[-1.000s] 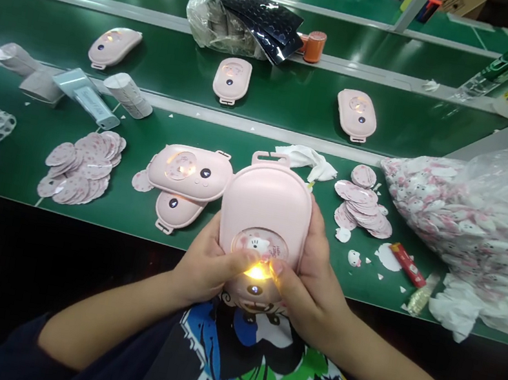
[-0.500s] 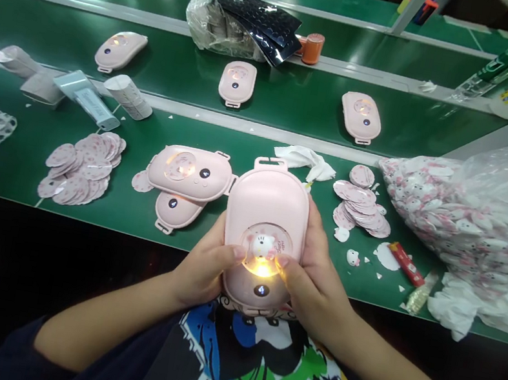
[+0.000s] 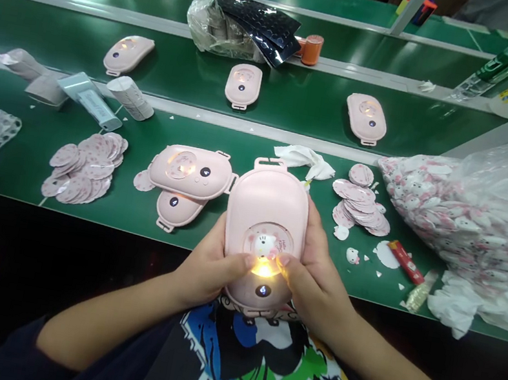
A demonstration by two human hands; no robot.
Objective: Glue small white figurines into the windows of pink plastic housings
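Note:
Between my two hands is a pink oval device (image 3: 270, 196) with strap loops at its ends. It is held in front of my chest, its face up. A white cat-head piece (image 3: 266, 245) sits in its round window, above a yellow glow and a small lit display. My left hand (image 3: 211, 264) grips the left side, with the thumb on the window's lower edge. Around the right side wraps my right hand (image 3: 318, 273), its thumb tip at the cat-head's lower right. The fingers underneath are hidden. Left of it, a similar pink device (image 3: 214, 176) rests overlapping another (image 3: 176, 210).
Round printed discs lie in a left pile (image 3: 85, 167) and a right pile (image 3: 362, 202). A clear bag of cat-head pieces (image 3: 466, 214) stands at right, near a red-wrapped tube (image 3: 405, 262) and tissue (image 3: 306, 160). Three pink devices, one central (image 3: 243, 86), sit on the green belt beyond.
My left thumb has slid inward along the window's lower edge toward the cat-head. The three devices on the far belt have shifted slightly right. The held device stays nearly in place.

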